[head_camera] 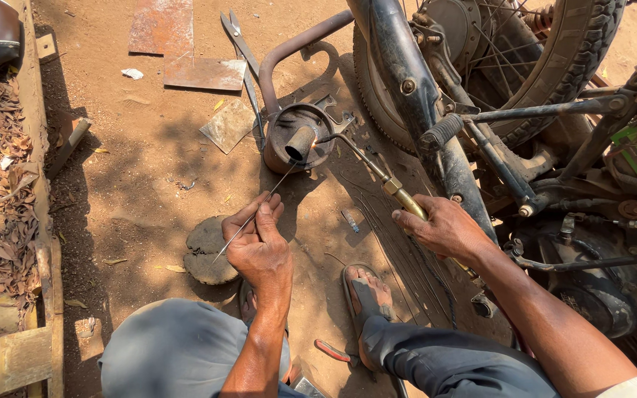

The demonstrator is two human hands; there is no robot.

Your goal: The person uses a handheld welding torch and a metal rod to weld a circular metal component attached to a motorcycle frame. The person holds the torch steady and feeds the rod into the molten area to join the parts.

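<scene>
My left hand [259, 239] pinches a thin metal filler rod [256, 214] whose tip reaches toward a rusty round exhaust part [296, 140] on the dirt. My right hand [444, 225] grips a brass-handled gas torch [377, 177]; its bent nozzle ends at the same part, where a small flame glows. A curved rusty pipe [289, 51] rises from that part.
A motorcycle [481, 110] with its rear wheel and engine fills the right side. Metal shears [241, 44], rusty plates [204, 74] and a flat stone [208, 250] lie on the ground. My sandalled foot [366, 291] rests below the hands. Dry leaves line the left edge.
</scene>
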